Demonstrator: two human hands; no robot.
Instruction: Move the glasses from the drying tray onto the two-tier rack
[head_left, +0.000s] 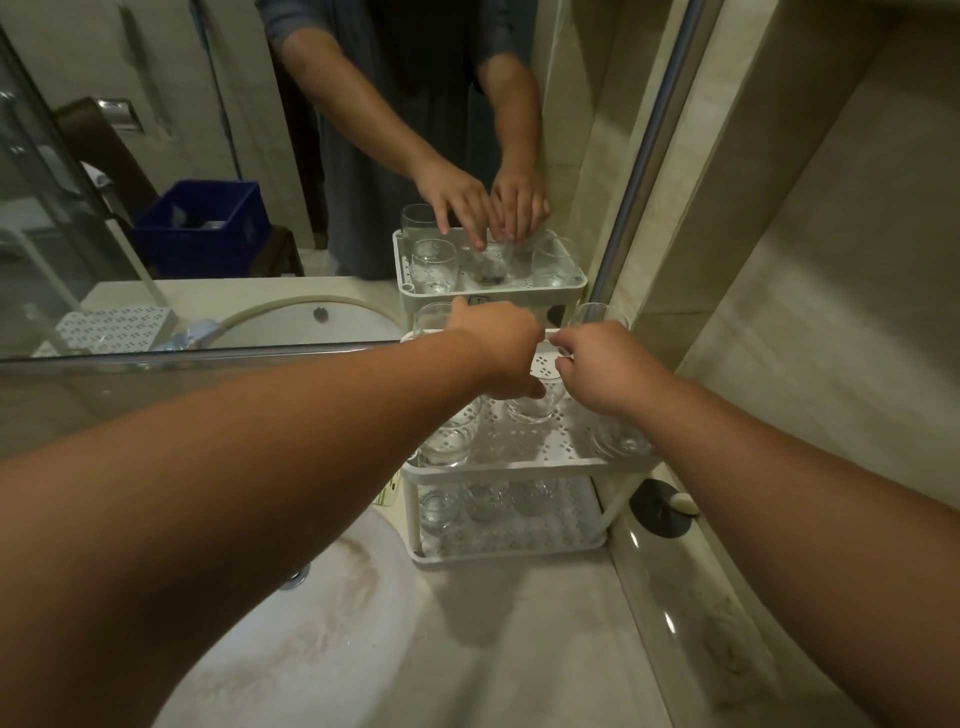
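From the head view we look down along both forearms to a white two-tier rack (519, 462) that stands on the pale stone bench (519, 623), pushed against the mirror (208, 156) in the corner by the wall.

Our left hand (498, 348) reaches over the top tier, its fingers curled down round the rim of a clear glass (535, 402) that sits near the middle of that tier. Our right hand (608, 369) is just beside it, fingers bent towards the same glass; whether it truly pinches the rim or only touches it we cannot tell, for the fingertips are hidden behind the knuckles.

More glasses stand on the top tier: one at the front left corner (447, 441), one at the front right (621, 439) partly under our right wrist, one at the back left (434, 317) and one at the back right (597, 314) close to the mirror. On the lower tier we see three smaller glasses (439, 512) in a row towards the back.

To the left of the rack lies the round white sink (311, 597), its basin stained brown. A dark round plug (660, 506) rests on the bench to the right of the rack. The mirror shows a blue crate (202, 223) behind us and a white perforated tray (114, 327).
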